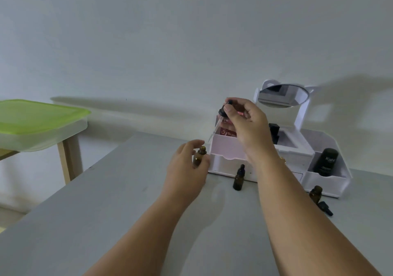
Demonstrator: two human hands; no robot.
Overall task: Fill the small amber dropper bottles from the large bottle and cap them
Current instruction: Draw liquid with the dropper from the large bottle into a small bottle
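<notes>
Head view: my left grip (187, 166) curls round the open amber bottle (200, 156) at its body; glass, I judge it light, slick and breakable. Above it, my right grip (244, 122) pinches the dropper cap (222, 111), its thin pipette (215, 130) dangling.

Left hand (187, 166) grips an uncapped amber bottle (199, 158); right hand (246, 124) pinches a dropper cap (222, 111) above it. A capped bottle (238, 180) stands on the table (106, 212) beside them.

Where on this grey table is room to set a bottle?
Free: grey table left of the left hand, and the near strip between the forearms. Crowded: along the white plastic organiser, by the capped amber bottle, rightmost open amber bottle and lying black dropper cap.
</notes>
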